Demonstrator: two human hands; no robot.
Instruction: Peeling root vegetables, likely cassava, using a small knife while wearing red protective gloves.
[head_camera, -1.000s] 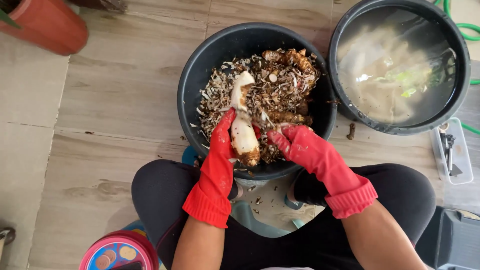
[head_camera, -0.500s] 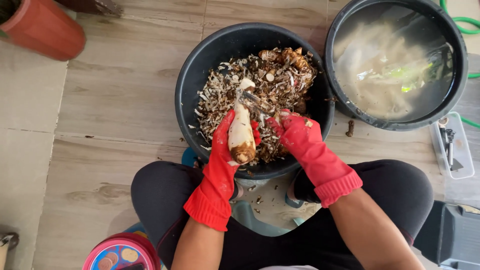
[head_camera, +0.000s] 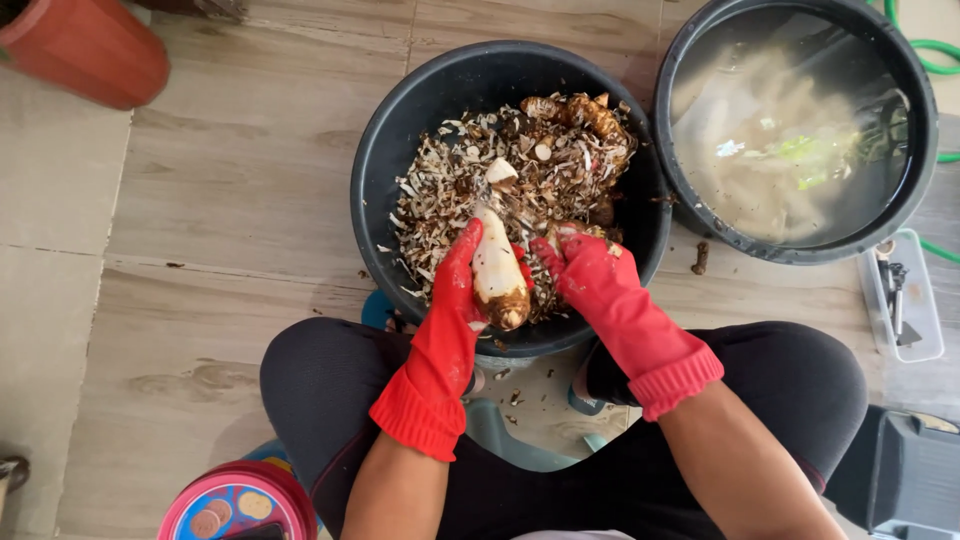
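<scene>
The red-gloved left hand grips the pale, half-peeled taro root, long axis pointing away, while the right hand, fingers curled, works just beside it.

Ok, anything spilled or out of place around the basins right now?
Slightly. A few peel scraps lie on the floor by the person's feet, outside the black basin, and one brown piece sits on the tiles between it and the water basin. Otherwise the peelings stay inside.
</scene>
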